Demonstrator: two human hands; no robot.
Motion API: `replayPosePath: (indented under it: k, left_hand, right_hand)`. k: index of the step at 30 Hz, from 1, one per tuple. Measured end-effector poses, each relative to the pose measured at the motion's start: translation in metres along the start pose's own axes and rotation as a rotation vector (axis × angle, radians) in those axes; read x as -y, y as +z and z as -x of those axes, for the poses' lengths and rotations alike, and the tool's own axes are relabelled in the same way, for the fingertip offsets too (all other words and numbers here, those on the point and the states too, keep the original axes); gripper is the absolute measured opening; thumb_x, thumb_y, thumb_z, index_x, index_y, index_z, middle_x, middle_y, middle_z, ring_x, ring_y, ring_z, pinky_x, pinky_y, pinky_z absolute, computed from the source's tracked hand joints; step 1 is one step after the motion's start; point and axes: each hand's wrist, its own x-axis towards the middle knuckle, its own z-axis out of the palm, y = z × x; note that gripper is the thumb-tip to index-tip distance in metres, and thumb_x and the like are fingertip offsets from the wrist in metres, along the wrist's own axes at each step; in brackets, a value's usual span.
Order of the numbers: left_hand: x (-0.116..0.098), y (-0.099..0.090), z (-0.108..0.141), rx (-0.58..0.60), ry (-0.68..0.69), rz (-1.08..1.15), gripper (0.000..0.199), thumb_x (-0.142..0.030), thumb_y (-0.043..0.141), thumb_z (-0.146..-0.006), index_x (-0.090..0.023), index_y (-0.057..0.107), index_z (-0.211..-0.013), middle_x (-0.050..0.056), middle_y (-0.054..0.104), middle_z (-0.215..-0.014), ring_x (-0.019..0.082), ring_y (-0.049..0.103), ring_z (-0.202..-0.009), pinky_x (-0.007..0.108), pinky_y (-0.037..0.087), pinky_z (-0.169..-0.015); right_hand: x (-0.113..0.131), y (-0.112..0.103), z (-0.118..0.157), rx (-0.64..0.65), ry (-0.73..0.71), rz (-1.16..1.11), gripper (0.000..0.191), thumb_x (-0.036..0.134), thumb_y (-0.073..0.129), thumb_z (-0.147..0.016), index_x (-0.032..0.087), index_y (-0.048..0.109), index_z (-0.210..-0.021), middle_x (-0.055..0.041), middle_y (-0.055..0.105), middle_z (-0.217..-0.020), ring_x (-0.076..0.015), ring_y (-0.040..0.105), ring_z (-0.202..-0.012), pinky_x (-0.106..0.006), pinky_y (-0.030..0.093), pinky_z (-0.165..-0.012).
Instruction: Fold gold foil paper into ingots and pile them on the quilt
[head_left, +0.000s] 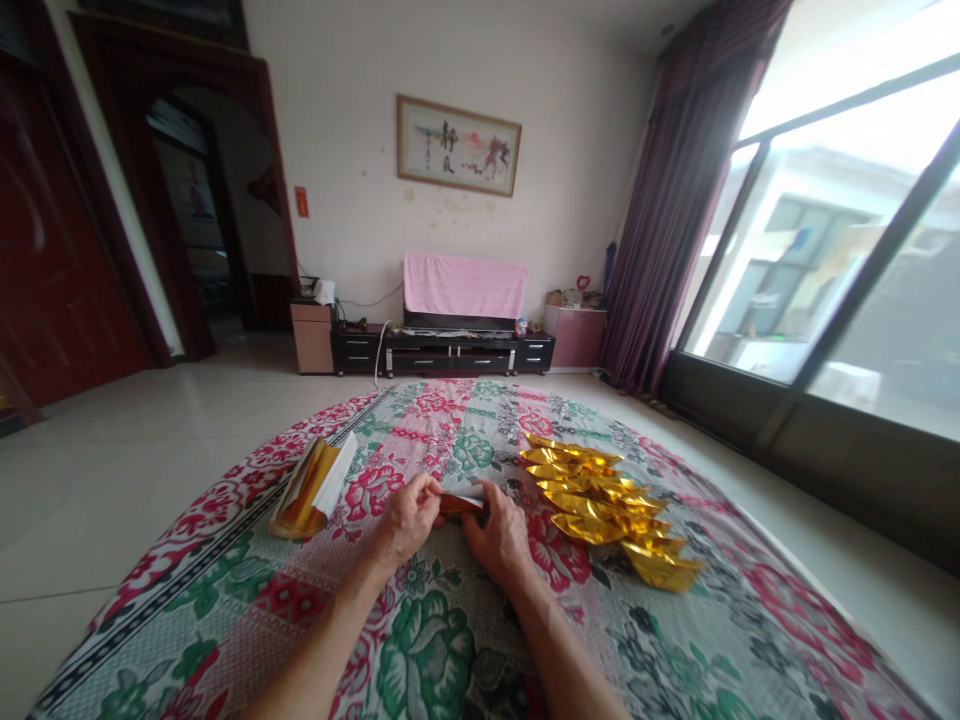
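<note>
Between my two hands, a sheet of gold foil paper [459, 503] with a pale underside is partly rolled or folded, just above the floral cloth. My left hand [411, 517] pinches its left end with curled fingers. At the other end, my right hand [496, 528] grips it with the thumb in front and fingers behind. On the right lie several folded gold foil boats [600, 490], bunched in slanting rows. To the left rests a curled stack of gold foil sheets [315, 487], white on the outer side.
A round table covered with a floral cloth [427, 650] spreads in front of me. Beyond it stand a low black TV cabinet [450, 358] and a screen under a pink towel [465, 285]. A purple curtain [656, 200] and large windows are at right, doorways at left.
</note>
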Motion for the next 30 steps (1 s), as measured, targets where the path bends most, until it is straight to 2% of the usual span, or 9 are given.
replayPosePath:
  k: [3, 7, 12, 16, 19, 23, 26, 30]
  left_hand:
    - [0.001, 0.0, -0.001, -0.028, 0.039, -0.049, 0.011, -0.026, 0.047, -0.073, -0.021, 0.054, -0.081, -0.001, 0.063, -0.068, 0.015, 0.063, -0.066, 0.022, 0.048, -0.059]
    - [-0.001, -0.003, -0.002, -0.034, 0.087, -0.069, 0.018, -0.019, 0.044, -0.071, -0.02, 0.056, -0.085, 0.001, 0.067, -0.08, 0.015, 0.063, -0.078, 0.022, 0.047, -0.071]
    - [-0.002, -0.007, -0.001, -0.011, 0.133, -0.254, 0.02, -0.015, 0.041, -0.068, -0.018, 0.06, -0.075, 0.001, 0.065, -0.071, 0.014, 0.059, -0.065, 0.023, 0.044, -0.065]
    - [-0.002, -0.01, 0.0, 0.005, 0.149, -0.251, 0.02, -0.014, 0.042, -0.066, -0.018, 0.061, -0.072, -0.001, 0.065, -0.069, 0.013, 0.057, -0.064, 0.021, 0.042, -0.063]
    - [-0.004, -0.01, 0.001, 0.027, 0.163, -0.226, 0.02, -0.014, 0.042, -0.066, -0.018, 0.061, -0.071, -0.001, 0.064, -0.067, 0.013, 0.057, -0.063, 0.02, 0.043, -0.062]
    - [-0.008, -0.01, 0.002, 0.058, 0.181, -0.141, 0.021, -0.014, 0.042, -0.065, -0.019, 0.062, -0.069, 0.0, 0.067, -0.076, 0.014, 0.06, -0.073, 0.021, 0.045, -0.069]
    - [-0.008, -0.01, 0.002, 0.078, 0.185, -0.093, 0.024, -0.013, 0.042, -0.063, -0.019, 0.064, -0.071, 0.001, 0.069, -0.083, 0.016, 0.061, -0.078, 0.023, 0.045, -0.075]
    - [-0.009, -0.012, 0.002, 0.11, 0.133, -0.019, 0.029, -0.014, 0.041, -0.062, -0.019, 0.067, -0.075, 0.001, 0.069, -0.087, 0.018, 0.06, -0.086, 0.025, 0.044, -0.081]
  right_hand:
    - [0.0, -0.001, 0.0, -0.009, -0.007, -0.069, 0.042, 0.02, 0.052, -0.067, 0.019, 0.051, -0.109, -0.005, 0.062, -0.097, -0.0205, 0.056, -0.088, -0.031, 0.039, -0.079]
    - [0.0, -0.006, 0.0, 0.002, -0.035, -0.164, 0.053, 0.015, 0.052, -0.062, 0.02, 0.046, -0.115, -0.0049, 0.059, -0.105, -0.0194, 0.055, -0.093, -0.031, 0.04, -0.082]
    - [0.001, -0.014, 0.001, 0.04, -0.033, -0.336, 0.046, 0.032, 0.054, -0.074, 0.021, 0.046, -0.118, -0.0053, 0.058, -0.11, -0.0193, 0.055, -0.096, -0.032, 0.042, -0.084]
    - [0.002, -0.016, -0.001, 0.054, 0.024, -0.419, 0.043, 0.042, 0.048, -0.08, 0.021, 0.048, -0.118, -0.006, 0.06, -0.109, -0.0184, 0.058, -0.094, -0.031, 0.044, -0.083]
    - [0.003, -0.015, -0.002, 0.084, 0.056, -0.39, 0.043, 0.04, 0.051, -0.078, 0.022, 0.05, -0.118, -0.0054, 0.063, -0.105, -0.0183, 0.059, -0.094, -0.03, 0.044, -0.083]
    - [0.005, -0.014, -0.003, 0.101, 0.059, -0.299, 0.038, 0.026, 0.054, -0.072, 0.022, 0.056, -0.11, -0.0032, 0.067, -0.096, -0.018, 0.061, -0.089, -0.027, 0.043, -0.079]
    - [0.004, -0.013, -0.004, 0.098, 0.029, -0.253, 0.036, 0.018, 0.051, -0.067, 0.021, 0.06, -0.102, -0.0017, 0.068, -0.086, -0.017, 0.061, -0.08, -0.025, 0.043, -0.073]
    - [0.001, -0.01, -0.004, 0.046, -0.007, -0.295, 0.032, 0.019, 0.046, -0.069, 0.019, 0.062, -0.097, 0.0017, 0.063, -0.069, -0.0118, 0.054, -0.059, -0.021, 0.04, -0.059]
